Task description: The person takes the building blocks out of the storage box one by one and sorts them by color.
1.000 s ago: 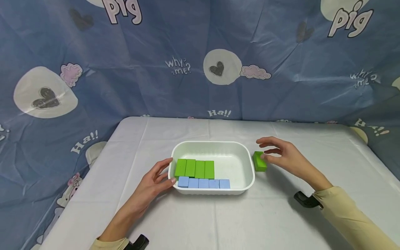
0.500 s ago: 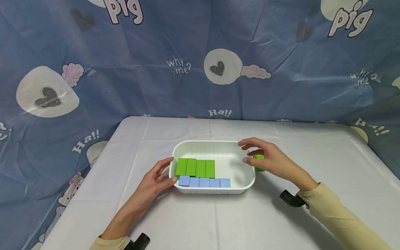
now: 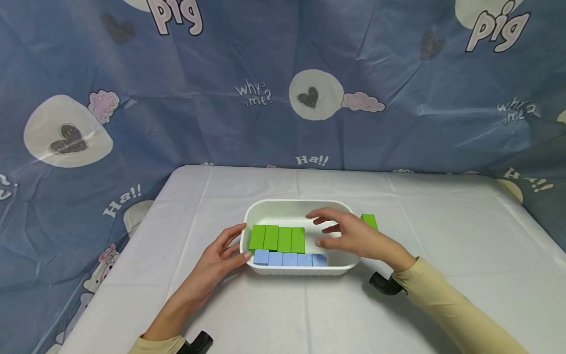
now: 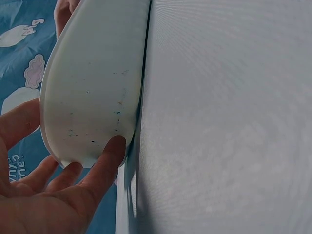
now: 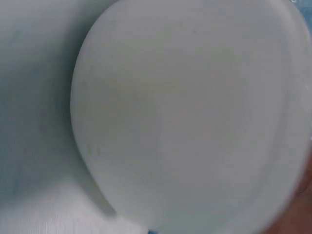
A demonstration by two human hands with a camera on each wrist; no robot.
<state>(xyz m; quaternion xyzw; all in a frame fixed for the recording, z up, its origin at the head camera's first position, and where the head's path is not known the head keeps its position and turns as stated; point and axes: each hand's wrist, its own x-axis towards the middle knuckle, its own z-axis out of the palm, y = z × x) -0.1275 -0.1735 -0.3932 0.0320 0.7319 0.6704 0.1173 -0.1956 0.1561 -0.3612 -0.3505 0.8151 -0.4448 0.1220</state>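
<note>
A white tray (image 3: 292, 202) sits mid-table with a row of green blocks (image 3: 277, 238) standing behind a row of blue blocks (image 3: 289, 259). My left hand (image 3: 230, 246) rests with straight fingers against the tray's left end; in the left wrist view its thumb (image 4: 105, 161) touches the tray wall (image 4: 97, 83). My right hand (image 3: 329, 230) hovers over the tray's empty right half, fingers relaxed and holding nothing. One loose green block (image 3: 369, 221) lies on the table just right of the tray, behind that hand. The right wrist view shows only the blurred tray (image 5: 185, 122).
A white cloth covers the table (image 3: 442, 236), whose edges fall away at left and right. A blue printed backdrop (image 3: 283, 98) hangs close behind. Black wrist mounts (image 3: 384, 284) show at both cuffs.
My right hand has moved left from beside the loose green block to over the tray, leaving the block on the table. The left hand has stayed put.
</note>
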